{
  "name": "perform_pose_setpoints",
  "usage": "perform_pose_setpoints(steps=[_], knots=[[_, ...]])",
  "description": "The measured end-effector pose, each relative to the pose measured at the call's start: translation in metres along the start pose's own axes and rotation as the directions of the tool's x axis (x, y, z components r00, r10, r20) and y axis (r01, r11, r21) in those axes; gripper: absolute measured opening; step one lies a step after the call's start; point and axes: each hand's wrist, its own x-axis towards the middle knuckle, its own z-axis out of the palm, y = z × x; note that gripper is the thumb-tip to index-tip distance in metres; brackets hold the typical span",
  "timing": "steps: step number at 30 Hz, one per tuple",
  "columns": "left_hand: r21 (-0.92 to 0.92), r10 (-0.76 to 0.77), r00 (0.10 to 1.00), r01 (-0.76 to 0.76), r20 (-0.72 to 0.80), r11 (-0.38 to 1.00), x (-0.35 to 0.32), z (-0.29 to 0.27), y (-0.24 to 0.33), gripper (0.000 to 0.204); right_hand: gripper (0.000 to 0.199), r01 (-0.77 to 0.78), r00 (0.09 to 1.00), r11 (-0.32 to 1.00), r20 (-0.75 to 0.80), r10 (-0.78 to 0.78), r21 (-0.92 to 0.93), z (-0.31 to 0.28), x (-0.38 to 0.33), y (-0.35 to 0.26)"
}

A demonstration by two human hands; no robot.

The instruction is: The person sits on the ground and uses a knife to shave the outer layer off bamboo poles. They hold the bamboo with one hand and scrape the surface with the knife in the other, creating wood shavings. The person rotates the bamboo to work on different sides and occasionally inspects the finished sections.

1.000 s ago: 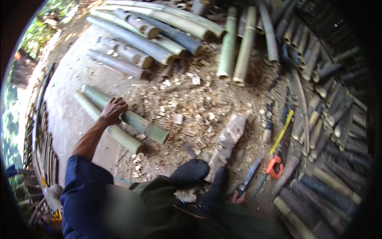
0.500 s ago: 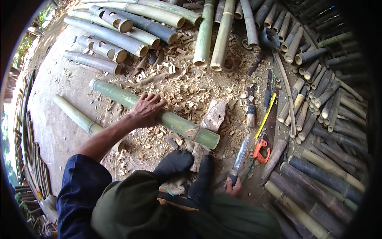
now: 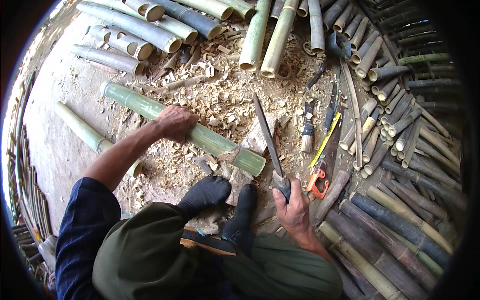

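Observation:
My left hand [image 3: 176, 123] is wrapped over the middle of a green bamboo pole [image 3: 215, 142]. The pole slants from upper left to lower right, its near end lying across a pale wooden block [image 3: 258, 135] in front of my feet. A rough, notched patch shows on the pole close to that end. In my right hand [image 3: 294, 212], closed round the handle, is a long knife [image 3: 267, 134]. Its dark blade points up and away, just right of the pole's end, seemingly apart from it. My left fingertips are partly hidden behind the hand.
Wood chips [image 3: 225, 102] cover the ground. Right of the knife lie a brush [image 3: 307, 131], a yellow measuring tape [image 3: 325, 140] and an orange-handled saw [image 3: 316, 183]. Another bamboo pole [image 3: 82, 129] lies at left. Cut bamboo tubes [image 3: 390, 227] are stacked at right and along the back.
My right hand has raised the knife from low beside my foot, swinging its blade up next to the pole's end. My left hand still grips the pole; the whole view has shifted slightly.

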Motion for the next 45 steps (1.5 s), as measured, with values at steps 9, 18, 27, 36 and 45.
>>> perform_pose_setpoints(steps=[9, 18, 27, 36, 45], knots=[[-0.037, -0.085, 0.995, 0.083, -0.054, 0.996, -0.005, 0.004, 0.008, 0.028, 0.028, -0.148, 0.955, 0.980, 0.238, 0.177, -0.132, 0.002, 0.015, 0.009], [0.048, -0.078, 0.989, 0.085, -0.127, 0.995, 0.000, -0.001, 0.012, 0.024, 0.031, -0.071, 0.924, 0.898, 0.310, 0.223, -0.434, 0.011, 0.015, 0.042], [0.098, -0.009, 0.983, 0.028, -0.186, 0.995, -0.013, -0.005, 0.021, 0.017, 0.028, -0.037, 0.960, 0.930, 0.245, 0.134, -0.366, 0.015, 0.005, 0.034], [0.101, 0.029, 0.924, 0.010, -0.382, 0.995, -0.018, 0.017, 0.012, 0.023, 0.030, 0.096, 0.993, 0.992, 0.075, -0.090, -0.084, -0.013, 0.037, -0.039], [0.151, 0.095, 0.821, -0.011, -0.564, 0.989, -0.013, 0.046, 0.005, 0.021, 0.032, -0.109, 0.897, 0.910, 0.354, 0.263, -0.401, -0.014, 0.029, 0.007]])
